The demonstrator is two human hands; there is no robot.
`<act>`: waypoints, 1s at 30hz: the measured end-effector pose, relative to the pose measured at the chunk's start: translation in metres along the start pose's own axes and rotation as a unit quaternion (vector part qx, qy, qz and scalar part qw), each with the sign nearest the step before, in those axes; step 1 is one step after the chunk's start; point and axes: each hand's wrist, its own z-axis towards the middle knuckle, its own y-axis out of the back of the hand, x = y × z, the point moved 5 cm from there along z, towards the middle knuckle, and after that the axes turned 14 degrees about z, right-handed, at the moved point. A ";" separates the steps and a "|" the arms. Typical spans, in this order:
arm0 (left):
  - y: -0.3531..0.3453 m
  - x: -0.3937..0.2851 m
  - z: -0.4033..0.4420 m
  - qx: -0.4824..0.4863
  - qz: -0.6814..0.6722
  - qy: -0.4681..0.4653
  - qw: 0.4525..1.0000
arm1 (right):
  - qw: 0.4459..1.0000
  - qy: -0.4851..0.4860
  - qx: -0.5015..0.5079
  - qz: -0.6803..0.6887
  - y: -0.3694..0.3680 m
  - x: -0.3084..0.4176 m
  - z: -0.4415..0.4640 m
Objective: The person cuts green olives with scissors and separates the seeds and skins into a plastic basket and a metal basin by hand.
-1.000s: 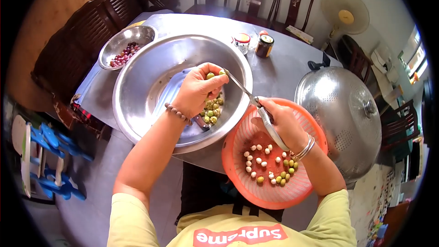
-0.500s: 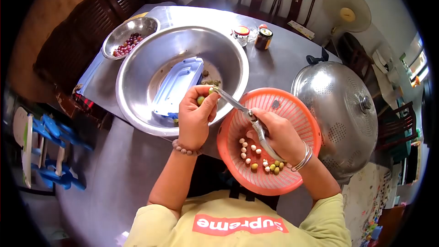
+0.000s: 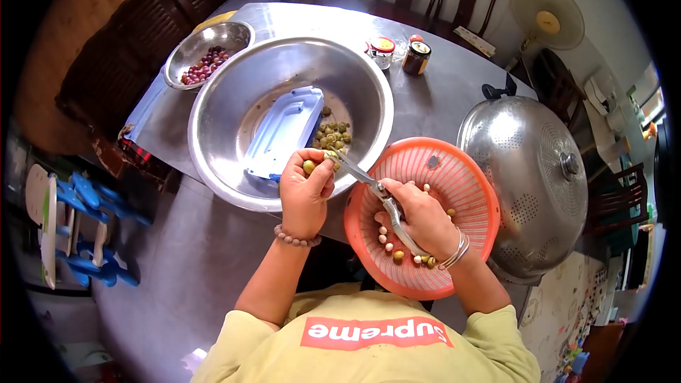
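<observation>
Near the centre of the frame, the left hand (image 3: 305, 188) is closed with its fingers curled, pinching a small green fruit (image 3: 330, 157) between thumb and forefinger and keeping a second green fruit (image 3: 308, 167) in the curl of the fingers. To its right, the right hand (image 3: 424, 218) grips the handles of a plier-like metal tool (image 3: 357, 170), whose tips point up and left and meet the pinched fruit; whether they bite into it is too small to tell. A beaded bracelet (image 3: 296, 241) circles the left wrist, and thin bangles (image 3: 460, 251) the right.

Just beyond the left hand, a wide steel basin (image 3: 220, 120) sits on the grey counter (image 3: 436, 117). Inside it lies a pale blue tray (image 3: 284, 131), with a cluster of green pieces (image 3: 333, 135) beside the tray's right edge. Right of centre, under the right hand, an orange basket (image 3: 472, 181) contains scattered white kernels (image 3: 384, 238) and a few olive-green ones (image 3: 399, 255).

At right, a domed, perforated metal lid (image 3: 521, 145) stands just beside the basket. Toward the upper left, a smaller steel bowl (image 3: 193, 50) holds reddish fruits (image 3: 206, 67). Two jars, one red-lidded (image 3: 381, 53) and one dark (image 3: 416, 59), stand at upper centre.
</observation>
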 end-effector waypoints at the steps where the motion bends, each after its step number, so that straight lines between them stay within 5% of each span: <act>1: 0.000 -0.001 0.000 -0.004 0.001 0.003 1.000 | 1.000 -0.002 0.001 0.000 0.000 0.000 0.000; 17: 0.004 -0.004 0.003 -0.009 -0.037 0.021 0.999 | 0.988 -0.020 0.064 0.142 -0.010 0.001 0.014; 19: 0.005 -0.006 0.005 -0.012 -0.042 0.036 0.998 | 0.961 -0.174 0.108 0.186 -0.011 0.000 0.012; 20: 0.005 -0.005 0.005 -0.012 -0.046 0.053 0.997 | 0.961 -0.174 0.108 0.185 -0.011 -0.001 0.012; 25: 0.002 -0.007 0.005 -0.007 -0.055 0.052 0.997 | 0.993 -0.011 0.028 0.116 -0.010 0.002 0.016; 30: -0.001 -0.002 0.005 -0.016 -0.040 0.033 0.999 | 0.998 0.030 -0.015 0.058 -0.011 -0.002 0.015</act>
